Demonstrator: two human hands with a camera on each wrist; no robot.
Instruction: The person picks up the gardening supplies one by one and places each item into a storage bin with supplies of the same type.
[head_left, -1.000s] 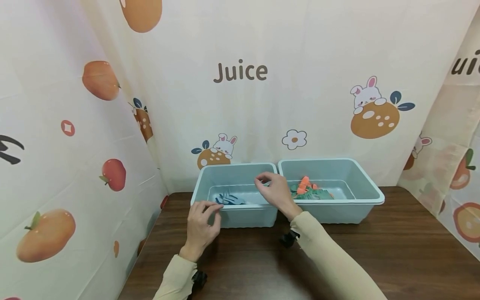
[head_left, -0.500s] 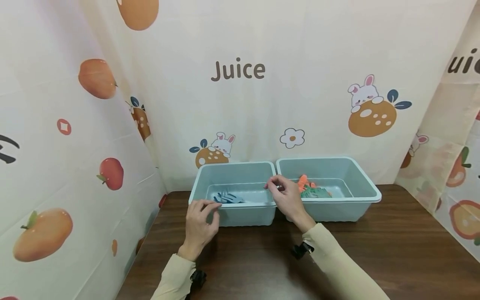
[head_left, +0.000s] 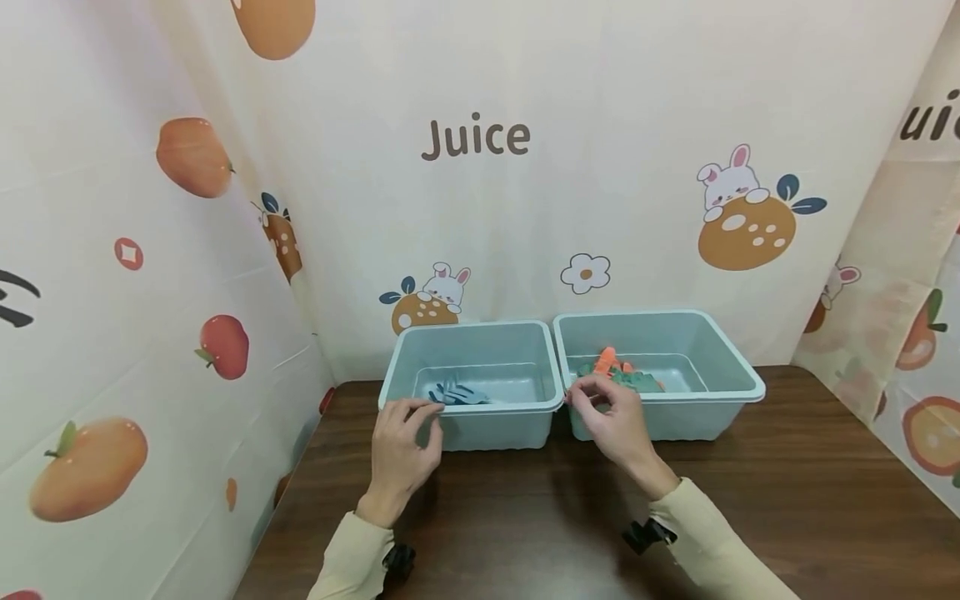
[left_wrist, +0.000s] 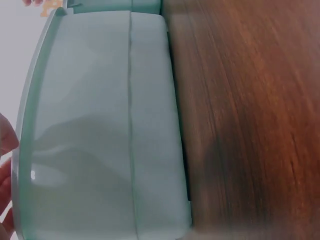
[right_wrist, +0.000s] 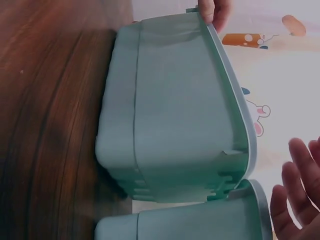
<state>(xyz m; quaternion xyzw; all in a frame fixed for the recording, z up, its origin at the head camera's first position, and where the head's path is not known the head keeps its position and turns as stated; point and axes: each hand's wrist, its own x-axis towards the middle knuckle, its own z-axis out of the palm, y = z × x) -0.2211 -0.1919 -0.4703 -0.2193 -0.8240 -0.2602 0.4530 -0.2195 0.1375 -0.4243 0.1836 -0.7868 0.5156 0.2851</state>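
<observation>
My left hand (head_left: pixel 405 450) rests its fingertips on the front-left rim of the left light-blue plastic bin (head_left: pixel 487 429). Its thumb stands apart from the forefinger. Inside that bin lies a small heap of dark-blue, thin-pronged pieces (head_left: pixel 457 393), too small to name surely. At the front-left corner of the right bin (head_left: pixel 675 417) is my right hand (head_left: pixel 618 421), thumb and forefinger bent towards each other with nothing visible between them. The right wrist view shows its fingers (right_wrist: pixel 302 175) loosely bent beside the rims. Orange pieces (head_left: pixel 606 362) and green leaf-like pieces (head_left: pixel 637 382) lie in the right bin, partly hidden by that hand.
Both bins stand side by side on a dark brown wooden table (head_left: pixel 517 533), near its back edge. A printed cloth (head_left: pixel 487 217) with fruit and rabbits hangs behind and at the sides. Black wrist straps (head_left: pixel 648 536) sit at the sleeves.
My right hand has moved right and towards me, from over the left bin to the right bin's front-left corner. The left hand has stayed at the left bin's rim.
</observation>
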